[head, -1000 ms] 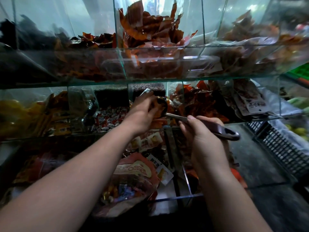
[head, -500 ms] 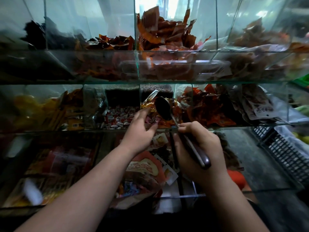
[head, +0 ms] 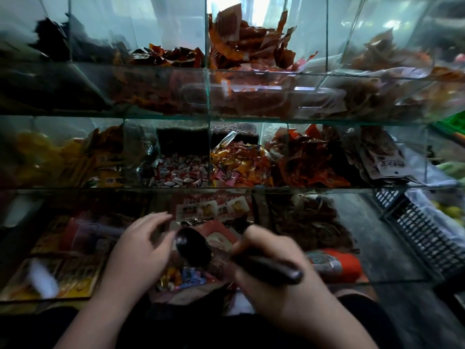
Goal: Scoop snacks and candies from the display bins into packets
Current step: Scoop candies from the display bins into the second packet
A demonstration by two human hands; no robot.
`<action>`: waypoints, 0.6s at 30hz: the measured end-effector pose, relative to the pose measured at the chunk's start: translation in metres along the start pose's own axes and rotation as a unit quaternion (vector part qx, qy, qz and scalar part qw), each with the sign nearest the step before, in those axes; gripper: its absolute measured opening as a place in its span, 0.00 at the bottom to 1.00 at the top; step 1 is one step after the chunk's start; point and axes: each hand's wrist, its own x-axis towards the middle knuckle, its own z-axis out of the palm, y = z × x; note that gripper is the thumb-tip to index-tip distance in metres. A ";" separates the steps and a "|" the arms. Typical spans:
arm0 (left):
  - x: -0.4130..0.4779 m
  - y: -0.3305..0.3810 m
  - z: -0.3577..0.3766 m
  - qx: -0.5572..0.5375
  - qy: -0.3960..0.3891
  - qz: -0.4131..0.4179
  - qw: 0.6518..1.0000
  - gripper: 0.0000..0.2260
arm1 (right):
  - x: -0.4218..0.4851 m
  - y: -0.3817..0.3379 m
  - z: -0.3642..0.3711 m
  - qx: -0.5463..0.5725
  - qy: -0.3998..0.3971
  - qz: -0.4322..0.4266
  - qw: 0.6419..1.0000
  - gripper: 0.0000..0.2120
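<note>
Lower centre-left, my left hand (head: 141, 250) is blurred beside the packet (head: 201, 294), fingers loosely spread, and I cannot tell if they pinch it, so if its mouth sags, the scoop (head: 193, 248) gripped in my right hand (head: 274, 270) may spill onto the shelf (head: 377, 278).

Printed characters on the white-labelled packets (head: 210, 209) and the grey pouches (head: 390, 164) are too blurred to read.

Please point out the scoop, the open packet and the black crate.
scoop (head: 193, 248): head view, on its dark bowl.
packet (head: 221, 236): head view, on its pink upper flap.
black crate (head: 427, 238): head view, on its mesh wall.
</note>
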 end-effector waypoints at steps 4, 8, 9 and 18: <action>-0.020 -0.020 0.008 -0.003 -0.023 -0.044 0.999 0.16 | 0.036 0.033 0.044 -0.192 -0.143 -0.084 0.967 0.08; -0.025 -0.023 0.020 -0.002 -0.023 -0.064 0.998 0.19 | 0.071 0.063 0.086 -0.232 -0.206 -0.031 0.950 0.08; -0.026 -0.023 0.020 0.002 -0.016 -0.067 0.998 0.20 | 0.074 0.068 0.095 -0.229 -0.217 -0.003 0.949 0.08; -0.035 -0.026 0.011 -0.023 -0.002 -0.069 0.997 0.18 | 0.063 0.092 0.146 -0.006 0.033 0.254 0.967 0.12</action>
